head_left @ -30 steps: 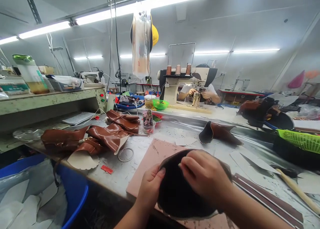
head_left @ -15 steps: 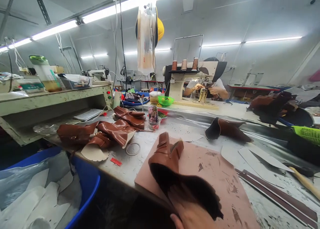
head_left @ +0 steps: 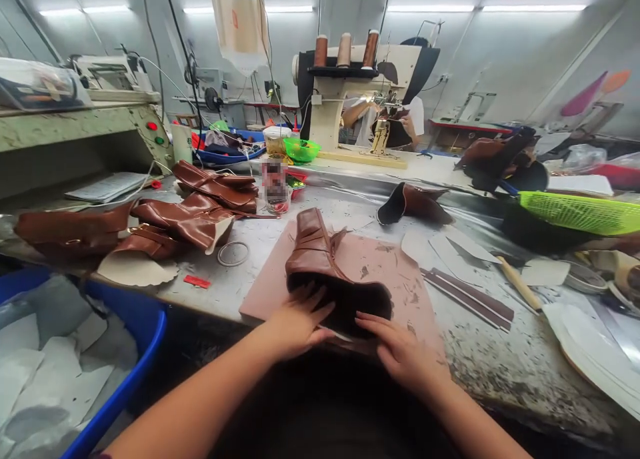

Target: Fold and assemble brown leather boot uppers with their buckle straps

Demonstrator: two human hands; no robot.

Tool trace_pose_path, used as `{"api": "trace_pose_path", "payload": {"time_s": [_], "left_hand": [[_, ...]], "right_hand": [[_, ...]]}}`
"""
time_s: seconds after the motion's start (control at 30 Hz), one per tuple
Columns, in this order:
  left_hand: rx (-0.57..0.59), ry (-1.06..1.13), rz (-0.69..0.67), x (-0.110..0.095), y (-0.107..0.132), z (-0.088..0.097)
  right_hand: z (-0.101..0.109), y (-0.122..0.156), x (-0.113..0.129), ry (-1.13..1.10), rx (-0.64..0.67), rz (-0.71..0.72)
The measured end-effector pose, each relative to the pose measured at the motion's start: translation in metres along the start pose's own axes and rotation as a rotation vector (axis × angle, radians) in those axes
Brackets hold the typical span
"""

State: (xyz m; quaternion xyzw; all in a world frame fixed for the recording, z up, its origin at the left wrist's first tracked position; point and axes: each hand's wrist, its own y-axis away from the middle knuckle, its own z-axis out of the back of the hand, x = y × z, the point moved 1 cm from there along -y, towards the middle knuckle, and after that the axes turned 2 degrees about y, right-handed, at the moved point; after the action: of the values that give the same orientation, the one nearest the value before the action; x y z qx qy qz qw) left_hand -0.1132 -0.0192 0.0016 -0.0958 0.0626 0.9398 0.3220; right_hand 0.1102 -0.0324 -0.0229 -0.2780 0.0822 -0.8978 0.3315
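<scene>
A brown leather boot upper (head_left: 313, 245) lies on the pink cutting board, its dark lined opening facing me. My left hand (head_left: 295, 322) rests at the left side of that opening, fingers spread over the lining. At the opening's lower right edge, my right hand (head_left: 407, 352) touches the lining with its fingers stretched out. The thumb of my left hand lies along the near edge. Part of the upper's inside is too dark to make out. The pink board (head_left: 270, 285) shows around the upper, marked with dark scuffs.
More brown boot uppers (head_left: 185, 212) are heaped on the left. Another upper (head_left: 417, 204) lies farther back. A blue bin (head_left: 155, 339) with white scraps stands lower left. Dark strips (head_left: 470, 299) and a wooden-handled tool (head_left: 520, 284) lie right. Behind a sewing machine (head_left: 325, 99), another person works.
The view has tipped down and both hands are now visible; before, only one showed, reaching into the upper's opening. The upper's opening looks narrower, and its far part stands more upright.
</scene>
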Motion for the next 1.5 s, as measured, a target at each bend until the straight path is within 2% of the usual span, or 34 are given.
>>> {"api": "trace_pose_path", "payload": {"time_s": [0.1,0.23,0.43,0.67,0.73,0.83,0.97,1.07,1.13,1.2,1.27,1.33,1.4,1.5], "left_hand": [[-0.080,0.075,-0.066,-0.014,-0.007,-0.006],[-0.087,0.241,-0.101,-0.019,-0.014,-0.009],[-0.096,0.296,-0.050,-0.013,-0.016,-0.003],[-0.179,0.292,0.086,-0.018,-0.020,-0.009],[-0.173,0.296,0.067,-0.018,-0.018,-0.010],[-0.129,0.305,-0.050,-0.015,-0.009,-0.009],[0.007,0.238,-0.246,-0.005,0.009,-0.007],[0.047,0.180,-0.297,-0.002,0.018,-0.004],[0.019,0.169,-0.292,-0.005,0.019,-0.002],[-0.029,0.175,-0.240,-0.012,0.016,-0.002],[-0.079,0.165,-0.161,-0.017,0.012,-0.005],[-0.113,0.119,-0.130,-0.017,0.012,-0.010],[-0.133,0.047,-0.153,-0.011,0.017,-0.014],[-0.146,-0.048,-0.188,0.001,0.027,-0.015]], "right_hand": [[0.001,0.002,0.011,0.109,-0.049,0.006],[-0.002,-0.011,0.018,0.224,-0.083,0.068],[-0.008,-0.022,0.018,0.242,-0.079,0.035],[-0.016,-0.024,0.024,0.258,-0.073,-0.063],[-0.018,-0.024,0.025,0.240,-0.079,-0.058],[-0.017,-0.020,0.022,0.178,-0.064,-0.015],[0.002,-0.007,0.013,0.009,0.076,0.108],[0.022,-0.001,0.009,-0.052,0.199,0.162],[0.030,-0.002,0.011,-0.056,0.243,0.142],[0.029,-0.005,0.018,-0.034,0.195,0.121],[0.020,-0.005,0.024,0.028,0.107,0.150],[0.009,-0.001,0.025,0.094,0.077,0.203],[0.004,0.008,0.019,0.134,0.138,0.234],[0.017,0.019,0.005,0.155,0.208,0.205]]}}
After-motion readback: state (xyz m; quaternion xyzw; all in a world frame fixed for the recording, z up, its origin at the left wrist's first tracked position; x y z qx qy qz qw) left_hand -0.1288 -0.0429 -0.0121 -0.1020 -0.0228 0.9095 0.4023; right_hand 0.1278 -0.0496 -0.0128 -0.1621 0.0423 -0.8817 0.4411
